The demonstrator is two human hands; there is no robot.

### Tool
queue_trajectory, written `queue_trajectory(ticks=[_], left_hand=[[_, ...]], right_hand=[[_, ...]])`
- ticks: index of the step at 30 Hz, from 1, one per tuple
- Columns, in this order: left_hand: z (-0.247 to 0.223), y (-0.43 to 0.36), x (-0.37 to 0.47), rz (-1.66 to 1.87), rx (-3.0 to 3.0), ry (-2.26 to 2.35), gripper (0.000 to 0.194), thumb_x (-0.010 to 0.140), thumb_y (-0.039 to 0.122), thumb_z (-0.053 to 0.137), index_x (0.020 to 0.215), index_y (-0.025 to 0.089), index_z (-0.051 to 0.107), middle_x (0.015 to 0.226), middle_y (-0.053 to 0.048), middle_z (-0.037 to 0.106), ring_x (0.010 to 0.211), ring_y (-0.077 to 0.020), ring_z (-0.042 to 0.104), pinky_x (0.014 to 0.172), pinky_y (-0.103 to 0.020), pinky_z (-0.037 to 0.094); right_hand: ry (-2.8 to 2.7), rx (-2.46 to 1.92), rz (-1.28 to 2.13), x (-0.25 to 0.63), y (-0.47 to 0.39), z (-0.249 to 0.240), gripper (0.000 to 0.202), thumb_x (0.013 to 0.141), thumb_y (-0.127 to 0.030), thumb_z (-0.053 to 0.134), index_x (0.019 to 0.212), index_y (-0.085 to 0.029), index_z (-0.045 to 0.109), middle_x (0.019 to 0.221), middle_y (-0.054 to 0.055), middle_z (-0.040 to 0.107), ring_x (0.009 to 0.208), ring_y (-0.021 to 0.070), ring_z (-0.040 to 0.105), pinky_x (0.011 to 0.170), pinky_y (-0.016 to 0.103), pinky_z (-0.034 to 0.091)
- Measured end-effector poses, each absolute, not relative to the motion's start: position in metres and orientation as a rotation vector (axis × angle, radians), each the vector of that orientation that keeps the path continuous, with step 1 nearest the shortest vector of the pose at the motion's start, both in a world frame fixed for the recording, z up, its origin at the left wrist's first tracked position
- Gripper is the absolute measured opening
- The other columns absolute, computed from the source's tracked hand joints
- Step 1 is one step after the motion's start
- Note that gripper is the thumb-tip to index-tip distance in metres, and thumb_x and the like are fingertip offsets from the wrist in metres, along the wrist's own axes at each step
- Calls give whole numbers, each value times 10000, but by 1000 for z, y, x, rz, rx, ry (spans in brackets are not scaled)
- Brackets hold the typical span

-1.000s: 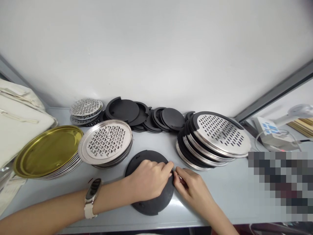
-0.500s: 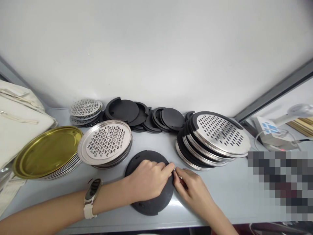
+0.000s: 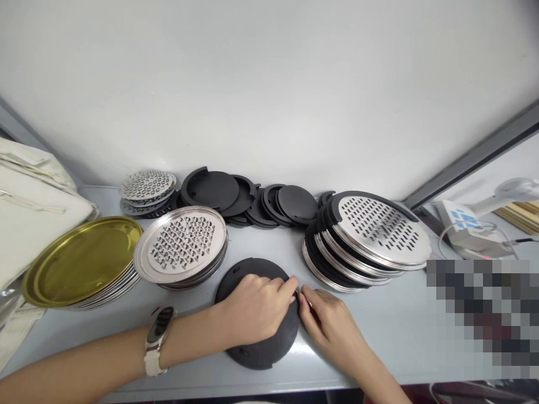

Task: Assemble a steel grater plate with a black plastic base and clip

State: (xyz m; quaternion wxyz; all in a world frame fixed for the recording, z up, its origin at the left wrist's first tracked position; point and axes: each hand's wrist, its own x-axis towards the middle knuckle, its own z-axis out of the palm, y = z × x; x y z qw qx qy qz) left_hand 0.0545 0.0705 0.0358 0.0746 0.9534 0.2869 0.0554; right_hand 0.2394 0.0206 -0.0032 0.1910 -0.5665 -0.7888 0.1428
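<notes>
A black round disc (image 3: pixel 273 350) lies flat on the grey table near its front edge. Over it rests my left hand (image 3: pixel 256 308), fingers curled and pressed together at the disc's right rim; whatever they pinch is hidden. My right hand (image 3: pixel 326 320) is closed just right of that rim, thumb and forefinger around a small shiny metal piece (image 3: pixel 310 303), mostly covered by the fingers. The fingertips of both hands nearly meet. Behind the disc, to the left, a silver grater plate (image 3: pixel 183 245) tops a stack; to the right stands a stack of perforated silver discs with black holders (image 3: pixel 379 230).
Gold round plates (image 3: pixel 84 264) are stacked at the left beside a cream bag (image 3: pixel 33 207). Small grater discs (image 3: pixel 147 186) and black round holders (image 3: pixel 214 191) line the wall. A white device with a cable (image 3: pixel 467 227) stands at the right.
The fingertips of my right hand have shifted slightly up and left, and less of the metal piece shows between the hands. The disc and my left hand have hardly moved.
</notes>
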Motion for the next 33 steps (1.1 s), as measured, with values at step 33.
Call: queue_trajectory(ticks=[33], left_hand=[[36, 70, 54, 152, 2817, 878, 330, 922, 184, 363, 1251, 189, 382, 833, -26, 632, 689, -219, 637, 549, -311, 468]], right_hand=[[-2215, -1585, 425, 240, 20, -2, 248, 956, -252, 329, 759, -196, 469, 612, 5, 520, 549, 153, 491, 544, 263, 313]])
